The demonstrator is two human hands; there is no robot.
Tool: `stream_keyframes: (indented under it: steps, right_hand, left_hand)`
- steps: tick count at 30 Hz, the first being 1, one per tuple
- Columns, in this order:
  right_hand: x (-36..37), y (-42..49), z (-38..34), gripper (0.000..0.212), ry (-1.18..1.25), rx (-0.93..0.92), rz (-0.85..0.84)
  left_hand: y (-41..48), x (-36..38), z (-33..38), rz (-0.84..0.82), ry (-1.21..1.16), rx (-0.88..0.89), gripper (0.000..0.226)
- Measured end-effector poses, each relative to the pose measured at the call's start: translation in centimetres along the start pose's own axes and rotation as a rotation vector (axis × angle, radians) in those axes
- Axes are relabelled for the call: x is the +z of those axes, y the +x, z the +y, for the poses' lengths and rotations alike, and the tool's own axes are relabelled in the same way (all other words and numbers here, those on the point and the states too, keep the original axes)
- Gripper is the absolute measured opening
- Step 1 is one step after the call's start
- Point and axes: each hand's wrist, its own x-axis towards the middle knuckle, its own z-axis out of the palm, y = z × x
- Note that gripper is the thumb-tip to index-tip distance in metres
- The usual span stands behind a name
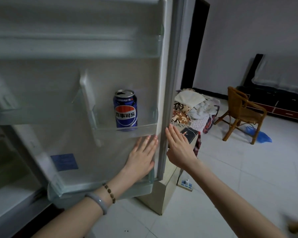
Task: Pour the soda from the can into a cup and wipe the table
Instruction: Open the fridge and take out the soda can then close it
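A blue soda can stands upright in the lower shelf of the open fridge door, near the door's right side. My left hand lies flat on the inner door panel just below that shelf, fingers apart, holding nothing. My right hand reaches along the door's outer edge, fingers straight and touching the edge, about level with the shelf's bottom. No cup or table is in view.
The fridge's dim inside is at the left. Behind the door sits a pile of blankets and clothes over a box. A wicker chair, a blue bag and a low dark cabinet stand on the white tiled floor. A power strip lies by the door.
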Motion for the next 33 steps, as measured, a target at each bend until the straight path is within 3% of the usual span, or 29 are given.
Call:
stream_keyframes:
  steps: [8,22,25,30,33]
  right_hand:
    - [1.4,5.2,3.1,0.069,-0.008,-0.096,-0.035]
    - [3.0,6.9,5.2,0.068,-0.031,-0.202,-0.041]
    - [2.3,6.9,5.2,0.058,0.001,-0.222,0.025]
    - [-1.4,7.6,4.2,0.023,0.119,-0.286,0.174]
    - [-4.8,8.2,2.8,0.023,0.195,-0.287,0.211]
  left_hand:
    - [3.9,1.1,-0.8,-0.018,0.015,-0.128,0.074]
    - [4.5,2.0,-0.8,-0.028,0.009,-0.171,0.075]
    - [4.3,0.7,-0.6,-0.038,-0.061,-0.173,0.075]
    - [3.6,-3.8,0.2,-0.079,-0.274,-0.164,0.061]
    - [2.2,-7.9,-0.4,-0.055,-0.377,-0.105,0.047]
